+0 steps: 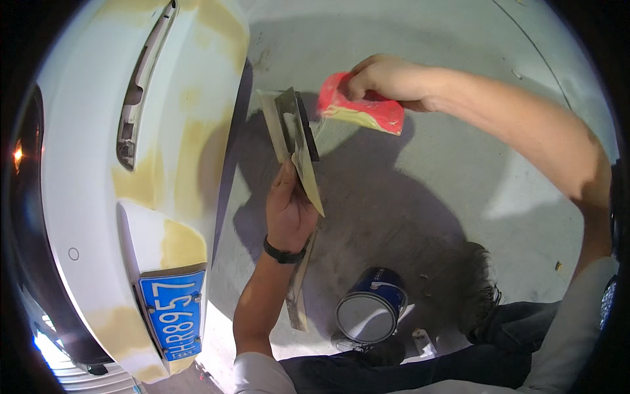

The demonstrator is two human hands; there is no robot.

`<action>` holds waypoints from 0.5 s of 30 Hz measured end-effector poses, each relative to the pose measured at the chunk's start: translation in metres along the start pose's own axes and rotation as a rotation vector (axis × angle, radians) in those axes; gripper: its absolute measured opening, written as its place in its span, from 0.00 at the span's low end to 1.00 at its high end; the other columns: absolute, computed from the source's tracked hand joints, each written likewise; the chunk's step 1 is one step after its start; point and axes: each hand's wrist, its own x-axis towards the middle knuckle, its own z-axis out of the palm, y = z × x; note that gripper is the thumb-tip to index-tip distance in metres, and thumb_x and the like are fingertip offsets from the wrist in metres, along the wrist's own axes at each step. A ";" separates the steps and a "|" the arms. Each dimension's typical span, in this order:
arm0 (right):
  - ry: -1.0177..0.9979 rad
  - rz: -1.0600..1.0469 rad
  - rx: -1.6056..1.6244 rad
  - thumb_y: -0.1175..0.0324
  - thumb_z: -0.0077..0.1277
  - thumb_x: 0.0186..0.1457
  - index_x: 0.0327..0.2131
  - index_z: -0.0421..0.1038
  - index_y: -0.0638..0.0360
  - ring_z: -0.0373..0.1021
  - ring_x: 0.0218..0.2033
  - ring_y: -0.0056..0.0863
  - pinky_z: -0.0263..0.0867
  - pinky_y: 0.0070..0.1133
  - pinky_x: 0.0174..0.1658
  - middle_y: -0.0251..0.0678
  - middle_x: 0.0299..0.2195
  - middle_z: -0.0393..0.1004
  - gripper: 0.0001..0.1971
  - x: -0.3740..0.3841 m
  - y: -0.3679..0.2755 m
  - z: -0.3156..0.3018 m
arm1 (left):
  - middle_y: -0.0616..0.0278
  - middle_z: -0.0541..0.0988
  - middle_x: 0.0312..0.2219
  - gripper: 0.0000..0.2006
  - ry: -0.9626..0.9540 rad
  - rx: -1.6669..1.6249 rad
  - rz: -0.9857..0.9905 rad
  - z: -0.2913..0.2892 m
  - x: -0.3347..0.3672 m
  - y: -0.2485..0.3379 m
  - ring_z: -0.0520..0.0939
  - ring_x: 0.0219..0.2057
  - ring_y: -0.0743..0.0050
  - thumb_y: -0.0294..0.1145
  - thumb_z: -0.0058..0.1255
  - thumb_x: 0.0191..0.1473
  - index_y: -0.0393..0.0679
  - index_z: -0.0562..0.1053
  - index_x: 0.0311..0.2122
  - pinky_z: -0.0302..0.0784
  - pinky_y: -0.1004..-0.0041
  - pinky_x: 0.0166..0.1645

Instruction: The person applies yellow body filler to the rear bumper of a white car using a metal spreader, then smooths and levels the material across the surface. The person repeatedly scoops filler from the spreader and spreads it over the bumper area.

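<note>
A white car bumper (85,164) fills the left side, patched with yellowish filler and carrying a blue plate (172,314) low down. The grey concrete floor (426,171) spreads across the rest, with a blue tin (372,305) standing on it near the person's knees. The left hand (289,213), a dark band on its wrist, is closed around a flat metal scraper (298,141) and a pale spreader board, holding them raised just beside the bumper. The right hand (384,79) pinches a red spreader (361,108), smeared with yellowish filler along its lower edge, which sits just to the right of the scraper's upper end, near or touching it.
</note>
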 end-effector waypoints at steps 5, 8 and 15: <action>0.146 -0.043 -0.155 0.72 0.49 0.49 0.44 0.71 0.68 0.68 0.37 0.23 0.65 0.22 0.41 0.36 0.37 0.74 0.17 -0.037 -0.030 -0.019 | 0.64 0.81 0.37 0.13 0.135 0.083 0.024 0.021 0.004 -0.007 0.83 0.32 0.76 0.36 0.42 0.67 0.44 0.73 0.51 0.79 0.74 0.32; 0.195 -0.104 -0.125 0.71 0.49 0.51 0.43 0.70 0.67 0.68 0.39 0.21 0.63 0.21 0.45 0.36 0.38 0.73 0.16 -0.071 -0.036 -0.029 | 0.64 0.81 0.38 0.14 0.191 0.058 -0.027 0.035 0.011 -0.021 0.83 0.31 0.77 0.37 0.42 0.68 0.43 0.72 0.52 0.80 0.73 0.32; 0.430 -0.627 0.435 0.67 0.52 0.54 0.39 0.70 0.67 0.69 0.32 0.18 0.64 0.17 0.36 0.35 0.30 0.73 0.13 -0.065 0.007 -0.020 | 0.62 0.82 0.35 0.13 0.027 -0.018 -0.139 0.088 0.024 -0.068 0.83 0.31 0.76 0.38 0.40 0.68 0.44 0.73 0.49 0.79 0.74 0.31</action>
